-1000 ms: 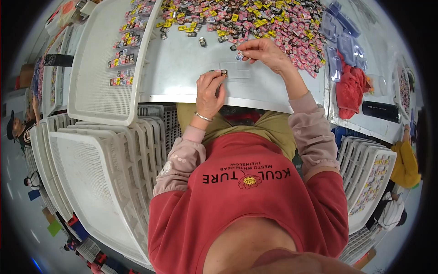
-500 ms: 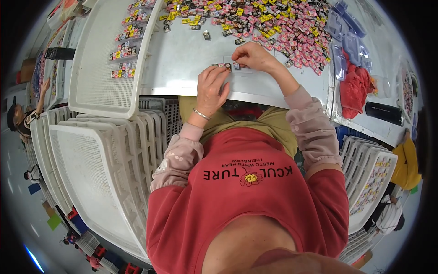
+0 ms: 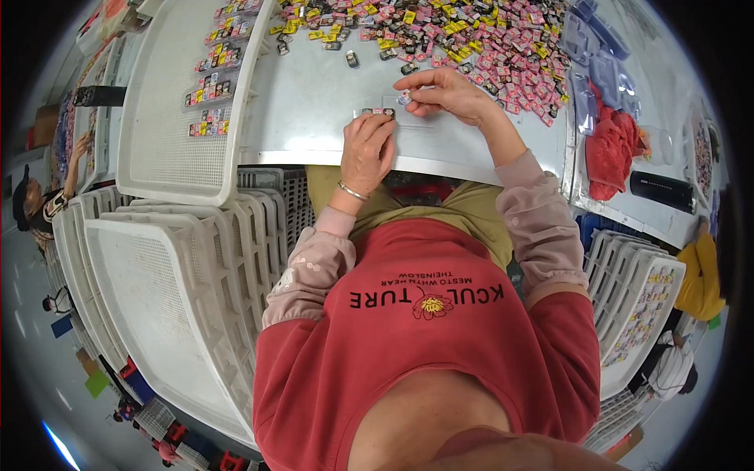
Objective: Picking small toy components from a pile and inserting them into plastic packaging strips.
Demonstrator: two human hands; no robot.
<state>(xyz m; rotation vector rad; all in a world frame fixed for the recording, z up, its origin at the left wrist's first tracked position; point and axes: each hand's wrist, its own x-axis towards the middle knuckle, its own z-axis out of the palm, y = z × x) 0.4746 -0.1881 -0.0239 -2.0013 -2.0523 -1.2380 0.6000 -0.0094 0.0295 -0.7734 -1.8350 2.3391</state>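
Observation:
A clear plastic tray (image 3: 390,100) lies near the front edge of the table, with a short row of small printed blocks (image 3: 381,112) in it. My left hand (image 3: 366,153) is bent round the near side of this tray, fingertips against the row. To the right and just above, my right hand (image 3: 452,96) pinches a small light-coloured block (image 3: 404,98) between thumb and forefinger, over the tray's right part. Beyond both hands spreads a large heap of small pink, yellow and black blocks (image 3: 503,67); a few lie loose on the near side.
A white mesh rack (image 3: 161,149) at the left carries filled clear trays (image 3: 210,122). Empty bluish plastic trays (image 3: 605,78) and a red cloth (image 3: 611,153) lie at the right. White racks (image 3: 149,306) stand stacked below the table. Another person's arm (image 3: 76,161) shows far left.
My right hand has lifted slightly off the tray and turned, and the light block now shows in its fingertips. My left hand stays at the row, nearly unmoved.

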